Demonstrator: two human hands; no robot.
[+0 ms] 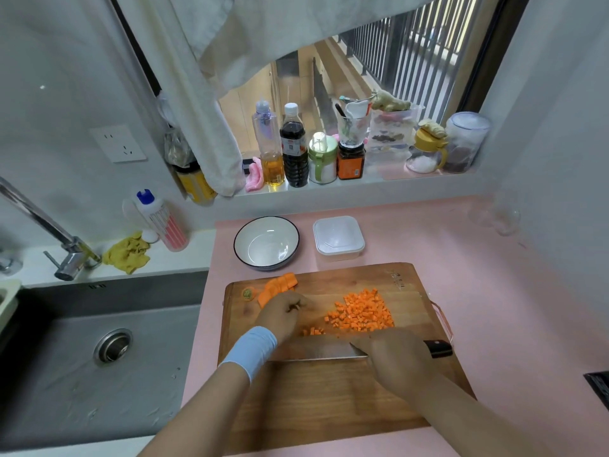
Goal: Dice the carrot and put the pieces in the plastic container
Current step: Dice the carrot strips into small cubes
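A wooden cutting board (329, 400) lies on the pink counter. A heap of diced carrot (361, 313) sits at its middle right, and uncut carrot slices (276, 286) lie at its far left corner beside the cut-off carrot top (248, 293). My left hand (283, 316), with a blue wristband, rests curled on the near end of the slices. My right hand (400, 357) grips a cleaver (316, 349) by its dark handle, the blade lying across the board just behind the left wrist. The empty square plastic container (338, 239) stands behind the board.
An empty white bowl (266, 243) with a dark rim stands left of the container. A steel sink (99, 351) and tap (49, 232) lie to the left. Bottles and jars (293, 146) line the window sill behind. A dark object (598, 384) sits at the right edge.
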